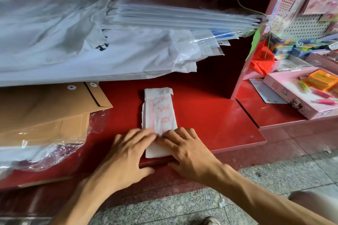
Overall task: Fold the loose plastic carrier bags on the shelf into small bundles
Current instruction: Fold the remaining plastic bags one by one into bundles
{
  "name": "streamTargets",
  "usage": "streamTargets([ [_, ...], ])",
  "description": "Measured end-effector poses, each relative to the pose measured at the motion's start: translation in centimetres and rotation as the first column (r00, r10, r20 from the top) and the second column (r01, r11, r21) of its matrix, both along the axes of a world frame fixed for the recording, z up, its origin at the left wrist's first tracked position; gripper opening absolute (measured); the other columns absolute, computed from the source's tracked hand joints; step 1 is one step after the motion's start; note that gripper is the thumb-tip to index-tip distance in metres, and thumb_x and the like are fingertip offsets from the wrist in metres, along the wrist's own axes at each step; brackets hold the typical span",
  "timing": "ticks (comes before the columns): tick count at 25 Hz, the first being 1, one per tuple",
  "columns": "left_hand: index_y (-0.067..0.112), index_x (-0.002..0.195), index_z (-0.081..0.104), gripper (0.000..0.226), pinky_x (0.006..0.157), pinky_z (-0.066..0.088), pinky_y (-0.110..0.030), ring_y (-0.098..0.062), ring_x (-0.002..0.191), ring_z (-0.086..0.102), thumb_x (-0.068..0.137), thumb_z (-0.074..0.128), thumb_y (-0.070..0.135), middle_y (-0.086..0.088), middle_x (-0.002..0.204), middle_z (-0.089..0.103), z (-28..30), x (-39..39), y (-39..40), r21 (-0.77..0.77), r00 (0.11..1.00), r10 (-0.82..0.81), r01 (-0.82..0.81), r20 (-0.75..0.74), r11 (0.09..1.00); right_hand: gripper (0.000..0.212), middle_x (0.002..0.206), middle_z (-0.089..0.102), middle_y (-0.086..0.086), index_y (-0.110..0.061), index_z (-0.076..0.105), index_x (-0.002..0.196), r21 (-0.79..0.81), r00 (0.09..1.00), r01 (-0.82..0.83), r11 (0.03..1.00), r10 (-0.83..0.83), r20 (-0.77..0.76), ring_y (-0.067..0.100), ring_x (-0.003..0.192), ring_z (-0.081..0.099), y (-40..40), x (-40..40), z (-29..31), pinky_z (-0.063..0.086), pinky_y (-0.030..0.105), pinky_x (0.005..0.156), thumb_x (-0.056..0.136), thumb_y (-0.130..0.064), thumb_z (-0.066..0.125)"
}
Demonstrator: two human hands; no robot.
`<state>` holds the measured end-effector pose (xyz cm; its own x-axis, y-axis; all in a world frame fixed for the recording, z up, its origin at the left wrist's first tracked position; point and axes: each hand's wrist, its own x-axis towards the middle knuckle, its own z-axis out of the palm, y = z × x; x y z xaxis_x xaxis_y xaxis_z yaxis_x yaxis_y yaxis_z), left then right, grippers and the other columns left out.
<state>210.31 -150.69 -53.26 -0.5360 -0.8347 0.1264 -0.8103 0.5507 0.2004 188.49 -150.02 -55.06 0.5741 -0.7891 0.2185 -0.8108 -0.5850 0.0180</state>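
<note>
Head view. A carrier bag, folded into a narrow strip, lies lengthwise on the red shelf. Left hand and right hand press its near end flat, fingers extended, each grip open, apparently to hold the crease for the next fold.

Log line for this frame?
left hand: presses bag | right hand: presses bag | bag: folded strip, flat on shelf

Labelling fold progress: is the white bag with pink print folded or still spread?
Folded. The bag lies as a narrow layered strip on the red shelf, the left hand and right hand pressing its near end.
</note>
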Motion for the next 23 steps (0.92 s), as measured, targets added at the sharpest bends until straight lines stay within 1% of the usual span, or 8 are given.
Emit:
streamTargets([
  [4,0.033,0.095,0.072,0.026,0.076,0.044,-0.020,0.005,0.093,0.052,0.073,0.068,0.047,0.026,0.101,0.064,0.5,0.2,0.1,-0.028,0.972,-0.009,0.002,-0.236,1.000,0.035,0.106,0.063,-0.013,-0.030,0.061,0.112,0.197,0.946,-0.093,0.976,0.025,0.324,0.010,0.092,0.053,-0.2,-0.2,1.5,0.040,0.030,0.075,0.078,-0.028,0.058],
  [6,0.034,0.087,0.073,0.008,0.069,0.041,-0.011,0.005,0.086,0.056,0.083,0.069,0.039,0.023,0.082,0.065,1.1,0.0,0.2,0.141,0.890,0.181,-0.133,-0.419,0.981,0.016,0.081,0.066,-0.009,-0.021,0.067,0.098,0.308,0.807,-0.090,0.947,-0.112,0.580,0.006,0.064,0.055,-0.6,-0.3,1.8,0.040,0.027,0.056,0.085,-0.017,0.058],
  [8,0.030,0.089,0.072,0.004,0.067,0.045,-0.016,0.004,0.080,0.063,0.087,0.069,0.031,0.020,0.076,0.069,1.0,-0.5,0.1,0.277,0.800,0.314,-0.193,-0.511,0.941,0.012,0.072,0.066,-0.005,-0.020,0.067,0.098,0.399,0.665,0.002,0.917,-0.299,0.685,0.007,0.054,0.055,-1.2,-0.4,1.9,0.040,0.028,0.046,0.089,-0.018,0.059],
  [11,0.035,0.108,0.058,0.024,0.059,0.043,-0.013,-0.002,0.059,0.063,0.088,0.067,0.024,0.021,0.073,0.071,1.2,-1.2,0.1,0.355,0.737,0.421,-0.258,-0.529,0.898,0.031,0.073,0.068,-0.002,-0.025,0.056,0.121,0.444,0.640,0.119,0.888,-0.410,0.649,0.012,0.057,0.058,-1.9,-0.1,1.7,0.044,0.029,0.049,0.090,-0.025,0.062],
  [13,0.038,0.121,0.052,0.040,0.054,0.040,-0.013,-0.010,0.048,0.055,0.087,0.065,0.019,0.013,0.068,0.069,0.8,-1.3,0.0,0.281,0.775,0.393,-0.285,-0.495,0.916,0.038,0.073,0.063,-0.006,-0.025,0.048,0.124,0.360,0.705,0.227,0.905,-0.408,0.580,0.014,0.060,0.057,-2.3,0.1,1.5,0.045,0.031,0.053,0.089,-0.026,0.063],
  [17,0.025,0.120,0.065,0.032,0.068,0.039,-0.013,-0.011,0.084,0.064,0.089,0.065,0.030,0.000,0.093,0.067,0.6,-1.1,0.2,0.015,0.904,0.279,-0.290,-0.324,0.957,0.027,0.105,0.056,-0.009,-0.026,0.053,0.118,-0.009,0.924,0.207,0.978,-0.193,0.331,0.021,0.088,0.055,-2.4,-0.2,1.3,0.050,0.039,0.066,0.092,-0.035,0.054],
  [21,0.029,0.147,0.038,0.090,0.090,0.043,-0.026,-0.009,0.106,0.050,0.072,0.065,0.071,0.014,0.109,0.042,1.1,0.1,0.0,0.161,0.975,0.221,-0.212,-0.040,0.964,0.065,0.135,0.048,-0.008,-0.025,0.050,0.135,0.149,1.000,0.027,0.988,-0.029,0.010,0.018,0.109,0.045,-1.6,-1.2,2.2,0.039,0.036,0.088,0.086,-0.068,0.047],
  [23,0.032,0.142,0.045,0.083,0.090,0.040,-0.024,-0.004,0.103,0.042,0.071,0.069,0.067,0.019,0.105,0.036,1.0,0.7,0.0,0.124,0.989,0.148,-0.147,-0.002,0.981,0.063,0.127,0.051,-0.009,-0.027,0.053,0.131,0.159,1.000,0.019,0.987,-0.019,-0.002,0.015,0.105,0.045,-1.1,-1.3,2.2,0.039,0.033,0.087,0.080,-0.062,0.060],
])
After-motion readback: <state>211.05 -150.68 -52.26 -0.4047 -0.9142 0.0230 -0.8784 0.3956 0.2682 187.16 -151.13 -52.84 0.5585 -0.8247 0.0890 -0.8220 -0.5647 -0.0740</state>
